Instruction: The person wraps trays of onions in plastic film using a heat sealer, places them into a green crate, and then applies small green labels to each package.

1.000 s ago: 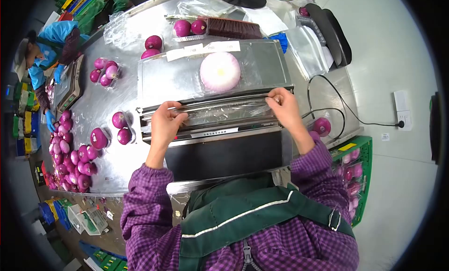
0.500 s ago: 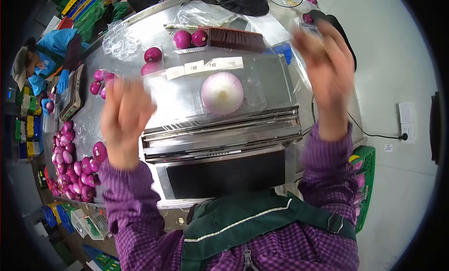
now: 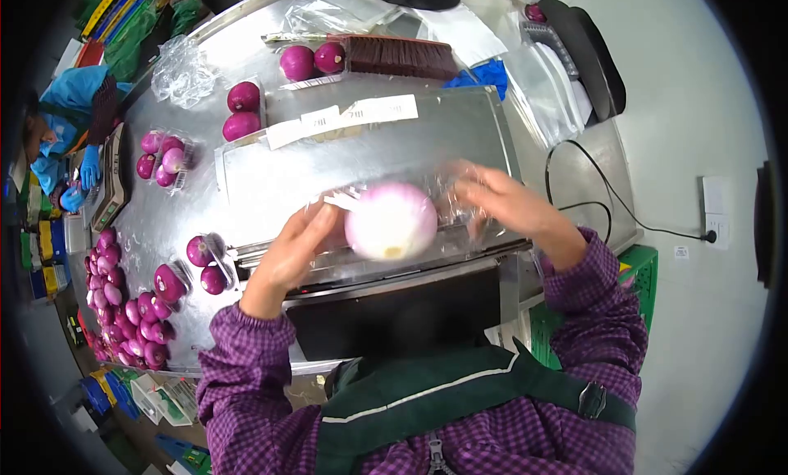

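Note:
Between my hands is a large pale purple-and-white onion [image 3: 391, 222], tilted and blurred, with clear plastic packaging [image 3: 443, 203] around it. My left hand [image 3: 293, 244] grips the packaging at its left side, thumb and fingers pressed close beside the onion. My right hand [image 3: 502, 203] curls round the packaging's right side; its fingertips are smeared by motion. Under them is a flat metal machine [image 3: 460, 143] with a strip of white labels [image 3: 345, 120] across its far part and a black front panel [image 3: 394, 311] toward me.
Several loose purple onions [image 3: 131, 319] are piled on the metal table at left, with packed onions [image 3: 164, 159] beyond. A brush [image 3: 402, 58], a blue cloth [image 3: 484, 79] and plastic sheets [image 3: 542, 98] lie past the machine. A co-worker's blue-gloved hand [image 3: 89, 167] is beside a scale [image 3: 115, 175].
Both hands have come down and inward to the onion, the right one from the upper right. The onion has moved toward me and tipped. Two onions near the left hand now show.

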A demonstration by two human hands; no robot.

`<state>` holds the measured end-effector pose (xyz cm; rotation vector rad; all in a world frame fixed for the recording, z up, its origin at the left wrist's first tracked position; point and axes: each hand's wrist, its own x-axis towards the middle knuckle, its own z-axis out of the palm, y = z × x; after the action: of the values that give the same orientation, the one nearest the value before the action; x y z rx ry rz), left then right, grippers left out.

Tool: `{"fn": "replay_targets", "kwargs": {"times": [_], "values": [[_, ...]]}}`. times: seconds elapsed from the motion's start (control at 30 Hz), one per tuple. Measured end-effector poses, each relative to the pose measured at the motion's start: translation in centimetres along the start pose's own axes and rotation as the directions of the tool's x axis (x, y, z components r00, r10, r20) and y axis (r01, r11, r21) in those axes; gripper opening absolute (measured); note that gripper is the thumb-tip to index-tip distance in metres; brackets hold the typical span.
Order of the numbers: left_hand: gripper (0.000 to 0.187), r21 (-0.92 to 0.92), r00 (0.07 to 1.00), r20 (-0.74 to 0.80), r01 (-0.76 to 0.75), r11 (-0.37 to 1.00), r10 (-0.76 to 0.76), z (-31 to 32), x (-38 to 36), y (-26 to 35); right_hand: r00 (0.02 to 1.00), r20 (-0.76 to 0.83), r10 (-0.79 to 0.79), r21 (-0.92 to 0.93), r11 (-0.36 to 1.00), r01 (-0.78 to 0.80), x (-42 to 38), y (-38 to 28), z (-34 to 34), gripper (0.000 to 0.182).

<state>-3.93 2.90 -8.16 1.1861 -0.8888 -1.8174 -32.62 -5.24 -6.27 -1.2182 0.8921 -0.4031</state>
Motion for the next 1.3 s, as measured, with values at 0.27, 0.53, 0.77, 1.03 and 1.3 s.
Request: {"fn": "replay_targets", "kwargs": {"times": [0.27, 0.53, 0.77, 1.03, 1.3], "values": [[0.072, -0.221, 0.921, 0.049, 0.388, 0.895, -0.387, 3.1, -10.1, -8.1, 0.873, 0.268, 0.407, 0.001, 0.906, -0.423, -9.7, 5.4, 4.9, 0.043], [0.064, -0.252, 0.9, 0.101, 0.435, 0.865, -0.423, 2.0, -9.8, -12.0, 0.912, 0.164, 0.377, 0.079, 0.916, -0.393, -10.5, 12.3, 5.5, 0.051], [0.054, 0.137, 0.886, -0.355, 0.366, 0.92, -0.3, 4.0, -20.2, -16.7, 0.881, -0.187, 0.433, 0.265, 0.886, -0.38, -18.4, 13.0, 8.6, 0.03], [0.028, -0.071, 0.646, -0.746, 0.162, 0.984, -0.16, 2.8, -20.8, -16.3, 0.723, -0.674, 0.154, 0.086, 0.988, -0.13, -21.3, 14.5, 8.4, 0.031], [0.05, 0.672, 0.981, 0.06, -0.175, 0.72, 0.183, 3.0, -16.1, -33.0, 0.971, 0.047, -0.234, -0.037, 0.971, 0.235, -16.3, 28.9, 14.6, 0.031]]}}
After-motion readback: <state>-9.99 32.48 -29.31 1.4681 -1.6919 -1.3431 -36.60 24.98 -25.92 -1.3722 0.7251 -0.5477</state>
